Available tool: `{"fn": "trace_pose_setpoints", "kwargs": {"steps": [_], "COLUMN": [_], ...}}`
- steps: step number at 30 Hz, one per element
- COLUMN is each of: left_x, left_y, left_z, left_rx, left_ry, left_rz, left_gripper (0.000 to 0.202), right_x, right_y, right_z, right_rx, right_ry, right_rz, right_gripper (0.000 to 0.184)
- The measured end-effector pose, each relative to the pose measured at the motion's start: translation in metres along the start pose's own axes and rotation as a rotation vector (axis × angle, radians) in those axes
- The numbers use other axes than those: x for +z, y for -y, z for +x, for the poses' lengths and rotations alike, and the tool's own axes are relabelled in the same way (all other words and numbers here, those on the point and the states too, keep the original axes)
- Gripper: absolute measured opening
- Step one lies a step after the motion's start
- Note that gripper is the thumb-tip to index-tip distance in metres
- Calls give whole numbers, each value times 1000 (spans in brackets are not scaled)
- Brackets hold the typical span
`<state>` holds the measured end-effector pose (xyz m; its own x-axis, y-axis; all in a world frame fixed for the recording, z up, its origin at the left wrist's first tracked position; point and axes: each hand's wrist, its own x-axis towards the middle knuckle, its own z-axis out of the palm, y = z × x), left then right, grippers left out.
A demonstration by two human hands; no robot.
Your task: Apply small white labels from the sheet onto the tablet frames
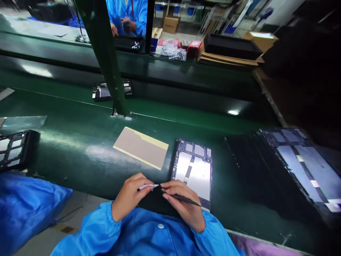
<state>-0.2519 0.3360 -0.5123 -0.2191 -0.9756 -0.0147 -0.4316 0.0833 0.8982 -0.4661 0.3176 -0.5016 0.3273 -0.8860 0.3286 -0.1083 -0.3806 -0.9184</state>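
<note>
My left hand (131,195) pinches a small white strip (146,186) between thumb and fingertips, close to the table's front edge. Dark tweezers (188,200) are held in my right hand (186,202), their tips pointing left toward the strip. The two hands nearly meet, with a narrow gap between their fingertips. Behind and partly under my right hand lies an opened device with a tablet-like frame and silver panels (199,170); its lower part is partly hidden by the hand. Left of it, a beige sheet with yellow edges (141,147) rests flat on the green table.
More such frames stand at the left edge (14,151), behind the post (101,91) and at the right (306,163). A green post (106,60) rises from the table. Across the line are a co-worker's hands (128,25) and a black tray (231,46). A blue sleeve (29,206) shows at left.
</note>
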Motion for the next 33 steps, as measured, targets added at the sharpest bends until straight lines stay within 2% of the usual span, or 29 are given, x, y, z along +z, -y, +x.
{"fn": "trace_pose_setpoints", "kwargs": {"steps": [6,10,24,26,29,31,33], "left_x": [-1,-2,2,-2,-15,-22,-18], "left_y": [-10,-18,-20,-15,-2,5,7], "left_z": [-7,-7,-7,-6,-9,-11,-10], "left_rx": [154,211,218,192,137,118,131], "left_ry": [35,59,85,83,29,-91,-260], "left_rz": [246,360,432,417,455,554,650], "left_gripper": [19,23,25,23,19,29,40], "right_x": [-9,-14,-18,-18,-25,-33,-42], "right_y": [2,1,0,3,6,5,1], "right_z": [2,2,3,-1,-19,-40,-64], "right_rx": [-70,-107,-108,-87,35,149,264], "right_ry": [150,234,347,282,1,-253,-481], "right_rz": [-29,-45,-54,-5,93,154,206], "right_gripper": [13,11,24,22,17,13,8]}}
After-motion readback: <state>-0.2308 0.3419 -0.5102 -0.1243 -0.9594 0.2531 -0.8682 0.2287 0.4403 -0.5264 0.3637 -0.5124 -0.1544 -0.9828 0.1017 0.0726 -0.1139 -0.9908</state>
